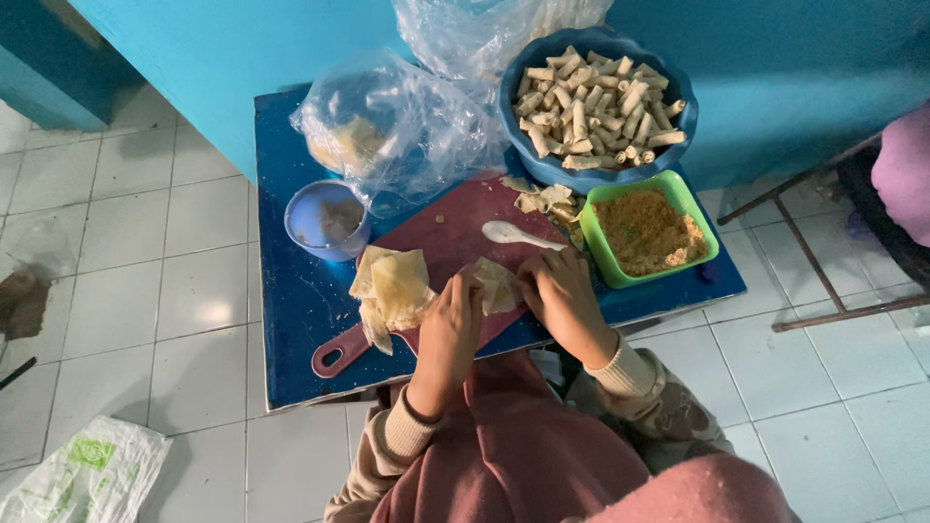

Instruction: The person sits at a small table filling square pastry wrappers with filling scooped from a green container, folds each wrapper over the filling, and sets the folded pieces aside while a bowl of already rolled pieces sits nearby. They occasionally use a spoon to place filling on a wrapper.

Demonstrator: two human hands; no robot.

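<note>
Both hands meet over a pale wrapper sheet (496,284) lying on the red cutting board (455,232); the left hand (448,324) curls its fingers (463,287) onto the sheet's near edge, the right hand (562,295) presses bent fingers (533,271) on its right side, pinching it between them; a stack of wrappers (392,291) sits just left; a white spoon (518,234) lies beyond; the green tub of filling (651,230) crowds the right, near the blue desk (291,320) edge.
</note>
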